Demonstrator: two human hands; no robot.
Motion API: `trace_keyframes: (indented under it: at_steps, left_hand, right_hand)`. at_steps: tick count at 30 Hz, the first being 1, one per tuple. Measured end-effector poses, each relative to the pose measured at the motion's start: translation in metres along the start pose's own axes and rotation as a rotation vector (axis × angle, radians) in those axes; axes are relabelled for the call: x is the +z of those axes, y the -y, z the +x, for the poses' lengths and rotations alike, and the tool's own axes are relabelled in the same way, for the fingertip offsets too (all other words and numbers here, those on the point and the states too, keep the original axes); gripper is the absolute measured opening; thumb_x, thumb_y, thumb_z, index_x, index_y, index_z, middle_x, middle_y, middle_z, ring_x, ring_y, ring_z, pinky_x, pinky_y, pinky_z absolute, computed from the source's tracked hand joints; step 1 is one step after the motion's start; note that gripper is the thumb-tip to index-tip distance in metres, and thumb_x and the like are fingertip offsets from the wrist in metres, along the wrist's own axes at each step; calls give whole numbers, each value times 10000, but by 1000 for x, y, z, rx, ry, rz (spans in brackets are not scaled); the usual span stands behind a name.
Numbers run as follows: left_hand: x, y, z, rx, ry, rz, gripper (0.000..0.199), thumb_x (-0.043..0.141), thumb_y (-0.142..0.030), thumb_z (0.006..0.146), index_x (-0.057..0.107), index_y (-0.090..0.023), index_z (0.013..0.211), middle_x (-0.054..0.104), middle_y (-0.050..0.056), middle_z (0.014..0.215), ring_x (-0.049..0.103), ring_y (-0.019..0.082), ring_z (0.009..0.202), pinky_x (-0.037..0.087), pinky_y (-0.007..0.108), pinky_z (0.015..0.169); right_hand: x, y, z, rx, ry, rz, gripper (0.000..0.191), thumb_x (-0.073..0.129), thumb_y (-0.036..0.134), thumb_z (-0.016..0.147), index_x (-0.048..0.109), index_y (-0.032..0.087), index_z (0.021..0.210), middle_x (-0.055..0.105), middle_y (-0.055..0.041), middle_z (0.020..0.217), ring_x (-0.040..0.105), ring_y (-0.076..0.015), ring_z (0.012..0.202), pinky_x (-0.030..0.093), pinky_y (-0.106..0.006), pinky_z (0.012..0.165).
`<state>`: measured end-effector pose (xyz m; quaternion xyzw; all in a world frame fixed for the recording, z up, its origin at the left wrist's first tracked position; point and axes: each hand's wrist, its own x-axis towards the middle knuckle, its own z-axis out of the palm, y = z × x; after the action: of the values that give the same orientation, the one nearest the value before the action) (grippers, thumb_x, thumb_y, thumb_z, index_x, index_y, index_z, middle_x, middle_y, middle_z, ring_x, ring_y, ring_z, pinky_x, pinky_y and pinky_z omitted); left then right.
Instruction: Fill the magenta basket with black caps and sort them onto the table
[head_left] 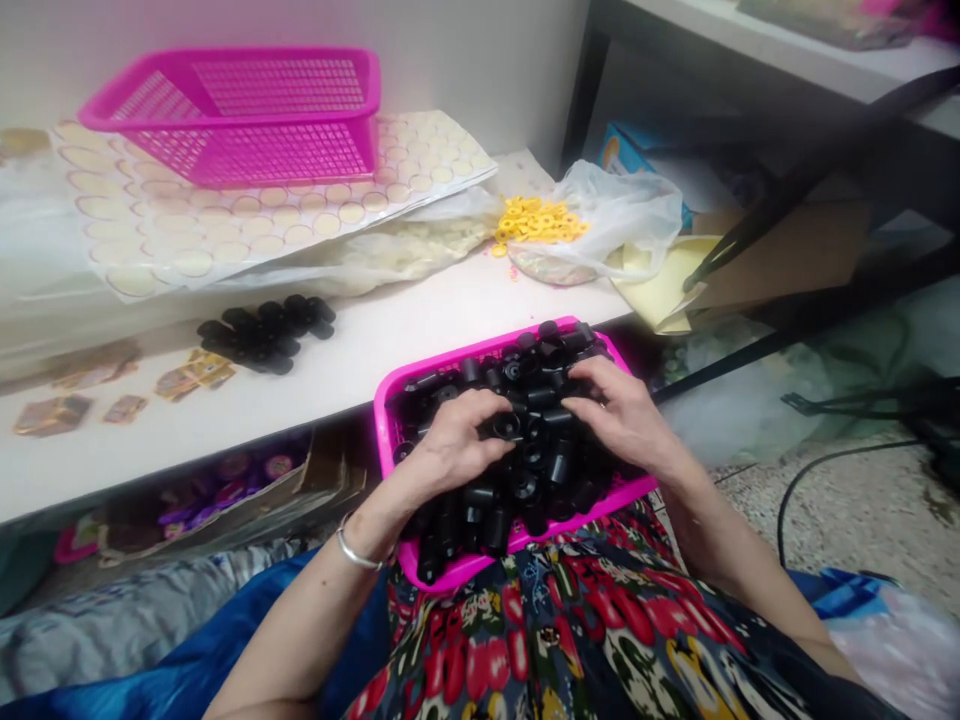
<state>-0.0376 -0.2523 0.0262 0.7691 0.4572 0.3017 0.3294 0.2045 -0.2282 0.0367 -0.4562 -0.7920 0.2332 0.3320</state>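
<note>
A pink plastic basket (386,420) full of small black cylindrical parts (559,462) rests on the lap, against the table edge. Over its left half, my left hand (466,437) has thumb and fingers curled around one black cylindrical part (506,426) whose round open end faces up. My right hand (619,412) is at the basket's right side, thumb and fingers parted, fingertips among the black parts. It does not visibly grip any of them. On the white table to the left lies a group of similar black parts (266,333).
An empty pink basket (289,122) stands on sheets of round stickers (442,150) at the back. Yellow rings (541,220) spill from a clear plastic bag (622,205). Small gold-brown pieces (191,375) lie at left. Black straps (810,170) and a table leg (589,85) stand at right.
</note>
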Motion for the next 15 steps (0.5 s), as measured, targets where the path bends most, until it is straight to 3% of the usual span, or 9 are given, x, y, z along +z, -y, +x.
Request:
trace_keyframes:
  at_steps: [3, 7, 11, 15]
  left_hand:
    - [-3, -2, -2, -158, -74, -253, 221, 710, -198, 679, 657, -168, 892, 655, 6, 847, 596, 166, 800, 482, 293, 761]
    - [-3, -2, -1, -284, -124, -395, 268, 736, -219, 630, 676, -161, 885, 681, 15, 839, 625, 181, 793, 510, 298, 747]
    - [-3, 0, 0, -296, -182, -391, 355, 754, -241, 606, 704, -161, 948, 713, 49, 951, 652, 223, 904, 508, 361, 883]
    - [-6, 1, -1, -285, -188, -389, 335, 752, -247, 602, 714, -159, 923, 717, 56, 954, 658, 237, 919, 512, 374, 895]
  right_hand:
    - [-1, -3, 2, 238, -187, 441, 243, 679, 285, 778, 609, 205, 996, 634, -30, 904, 595, -162, 754, 501, -319, 693]
    - [-4, -7, 7, 413, -262, 773, 283, 727, 363, 727, 619, 200, 932, 657, -18, 806, 616, -152, 683, 515, -318, 659]
    - [-10, -3, 4, 341, -197, 545, 262, 727, 336, 733, 639, 199, 938, 638, -7, 769, 593, -151, 673, 497, -303, 633]
    - [-13, 8, -5, 71, 60, 179, 182, 686, 247, 771, 640, 207, 942, 631, -26, 902, 587, -169, 807, 481, -311, 727]
